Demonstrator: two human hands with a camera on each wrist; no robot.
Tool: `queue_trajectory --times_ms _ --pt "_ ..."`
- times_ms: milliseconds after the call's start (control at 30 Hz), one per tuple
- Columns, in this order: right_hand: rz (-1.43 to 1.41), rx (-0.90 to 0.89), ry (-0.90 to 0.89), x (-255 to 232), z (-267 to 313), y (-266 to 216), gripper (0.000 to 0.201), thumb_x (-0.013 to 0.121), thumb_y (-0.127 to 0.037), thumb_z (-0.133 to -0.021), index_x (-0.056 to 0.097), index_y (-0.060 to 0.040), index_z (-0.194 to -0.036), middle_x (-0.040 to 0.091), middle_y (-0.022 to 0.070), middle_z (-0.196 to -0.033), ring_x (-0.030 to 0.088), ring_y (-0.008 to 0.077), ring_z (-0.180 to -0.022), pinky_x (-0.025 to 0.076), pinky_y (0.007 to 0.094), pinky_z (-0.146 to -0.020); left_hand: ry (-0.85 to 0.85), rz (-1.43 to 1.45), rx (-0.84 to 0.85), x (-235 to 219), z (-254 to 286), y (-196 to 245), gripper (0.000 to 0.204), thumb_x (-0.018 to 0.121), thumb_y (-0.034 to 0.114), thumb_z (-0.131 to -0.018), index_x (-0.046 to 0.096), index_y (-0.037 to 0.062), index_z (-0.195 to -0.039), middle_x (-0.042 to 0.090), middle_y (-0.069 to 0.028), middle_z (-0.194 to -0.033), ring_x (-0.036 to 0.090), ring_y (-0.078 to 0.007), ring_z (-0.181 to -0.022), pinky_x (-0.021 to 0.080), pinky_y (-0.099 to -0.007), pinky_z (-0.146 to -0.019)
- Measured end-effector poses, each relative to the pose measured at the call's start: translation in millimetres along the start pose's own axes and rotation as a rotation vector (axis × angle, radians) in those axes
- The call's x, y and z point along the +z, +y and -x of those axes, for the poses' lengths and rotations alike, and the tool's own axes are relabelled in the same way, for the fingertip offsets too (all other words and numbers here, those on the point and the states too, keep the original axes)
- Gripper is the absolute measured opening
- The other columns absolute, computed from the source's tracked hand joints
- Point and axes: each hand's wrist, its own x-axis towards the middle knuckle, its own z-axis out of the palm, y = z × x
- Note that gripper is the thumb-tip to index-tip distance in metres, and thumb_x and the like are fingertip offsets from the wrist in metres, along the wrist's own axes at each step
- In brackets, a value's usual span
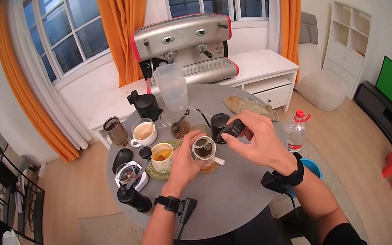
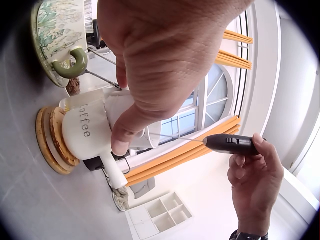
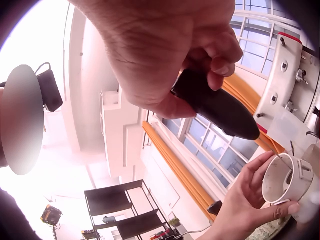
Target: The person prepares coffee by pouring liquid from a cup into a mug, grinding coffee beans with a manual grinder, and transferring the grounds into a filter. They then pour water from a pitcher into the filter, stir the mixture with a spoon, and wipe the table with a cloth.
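My left hand (image 1: 185, 160) grips a white cup (image 3: 272, 182) by its sides, with dark contents showing inside in the head view. Under that cup, a white pot (image 2: 82, 127) lettered "Coffee", with a straight side handle, stands on stacked wooden coasters (image 2: 52, 140). Between thumb and fingers, my right hand (image 1: 259, 141) holds a black handheld milk frother (image 2: 230, 144). Its thin wire shaft reaches into the cup, where the coiled whisk end shows. A floral cup (image 1: 162, 159) with yellowish liquid stands just left of my left hand.
Behind the hands are a black gooseneck kettle (image 1: 218, 123), a clear plastic pitcher (image 1: 171, 86) and a glass cup of brown bits (image 1: 180, 128). A white scale (image 1: 139, 180) and a black grinder (image 1: 134, 198) lie to the left. A crumpled cloth (image 1: 249, 106) is at the back right.
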Motion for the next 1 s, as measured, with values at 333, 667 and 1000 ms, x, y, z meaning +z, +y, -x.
queue_trajectory --times_ms 333,667,1000 --pt "0.033 -0.026 -0.018 8.6 5.5 4.9 0.034 0.083 -0.015 -0.086 0.069 0.0022 -0.111 0.06 0.0083 -0.083 0.049 0.0147 -0.06 0.041 0.0304 -0.055 -0.035 0.009 -0.046 -2.8 0.0 7.5 0.085 0.094 0.001 -0.068 0.049 0.0035 -0.14 0.069 -0.0103 -0.139 0.064 -0.0258 -0.133 0.051 -0.0368 -0.11" --pt "0.052 0.064 -0.032 1.7 7.1 -5.2 0.032 0.082 -0.018 -0.086 0.068 0.0035 -0.106 0.064 0.0128 -0.086 0.064 0.025 -0.069 0.053 0.0356 -0.065 -0.033 -0.013 -0.049 -4.5 -1.0 8.5 0.085 0.094 0.002 -0.068 0.049 0.0045 -0.14 0.07 -0.0091 -0.138 0.063 -0.0255 -0.133 0.05 -0.0364 -0.11" --pt "0.061 0.077 -0.031 0.7 9.4 -2.4 0.03 0.082 -0.017 -0.086 0.069 0.0031 -0.105 0.064 0.0127 -0.086 0.064 0.024 -0.068 0.052 0.0352 -0.062 -0.036 -0.014 -0.051 -4.3 -0.9 11.0 0.085 0.094 0.003 -0.068 0.049 0.0048 -0.14 0.07 -0.0087 -0.139 0.063 -0.0261 -0.134 0.051 -0.0369 -0.11"
